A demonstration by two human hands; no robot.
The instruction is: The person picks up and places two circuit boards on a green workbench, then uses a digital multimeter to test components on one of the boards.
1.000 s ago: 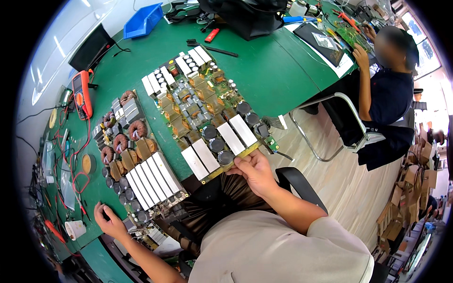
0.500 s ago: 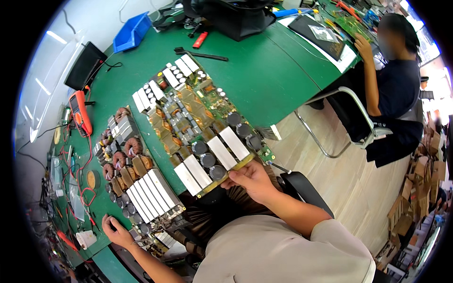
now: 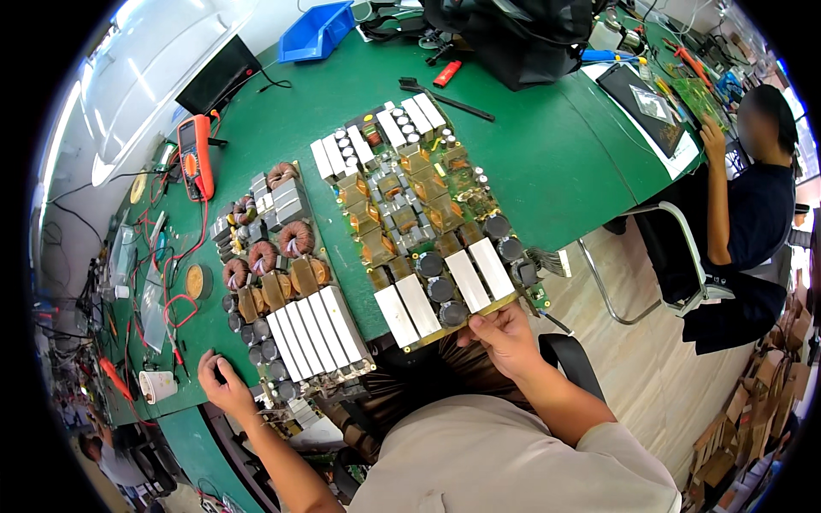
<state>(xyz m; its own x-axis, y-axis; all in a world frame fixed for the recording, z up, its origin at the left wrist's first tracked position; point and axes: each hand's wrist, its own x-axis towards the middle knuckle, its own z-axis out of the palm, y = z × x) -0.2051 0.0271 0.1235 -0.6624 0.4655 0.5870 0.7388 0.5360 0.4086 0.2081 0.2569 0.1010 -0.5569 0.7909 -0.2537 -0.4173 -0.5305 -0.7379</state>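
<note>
My right hand grips the near edge of a large circuit board, thumb on top and fingers underneath. White heat sinks, black capacitors and amber-taped transformers cover this board, which lies slanted on the green table. To its left lies a second circuit board, carrying copper-wound ring coils and a row of white heat sinks. My left hand is at the table's near edge, beside that board's lower left corner. Its thumb and fingers are loosely curled and apart, with nothing visible between them.
A red multimeter, a small round tin and a white cup stand on the left. Farther back are a blue bin, a black brush, a red lighter-like item and a black bag. A co-worker sits at right.
The whole view has swung, so the table and boards appear farther right. My right hand keeps its grip on the board's edge; my left hand stays near the other board's corner.
</note>
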